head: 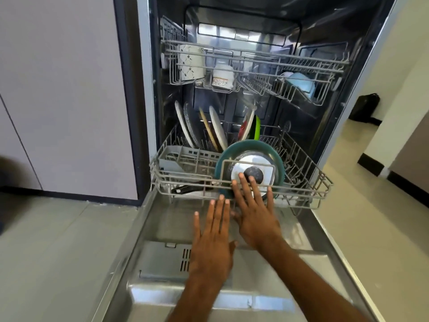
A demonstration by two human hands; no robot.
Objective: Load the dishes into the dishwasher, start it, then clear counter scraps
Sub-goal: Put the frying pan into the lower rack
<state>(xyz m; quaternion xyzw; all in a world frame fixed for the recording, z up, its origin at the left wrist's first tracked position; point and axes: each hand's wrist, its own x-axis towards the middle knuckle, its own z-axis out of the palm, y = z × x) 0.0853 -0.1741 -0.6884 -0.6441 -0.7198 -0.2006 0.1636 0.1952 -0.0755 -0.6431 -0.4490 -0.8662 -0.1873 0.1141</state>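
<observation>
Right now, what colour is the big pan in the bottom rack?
The pan is teal; head view.

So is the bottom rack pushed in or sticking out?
Sticking out. The bottom rack juts forward over the lowered door, and the right hand lies flat against its front.

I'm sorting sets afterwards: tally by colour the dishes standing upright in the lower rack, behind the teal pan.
White plates: 3
Grey patterned plate: 1
Tan plate: 1
Red dish: 1
Green dish: 1
Total: 7
</observation>
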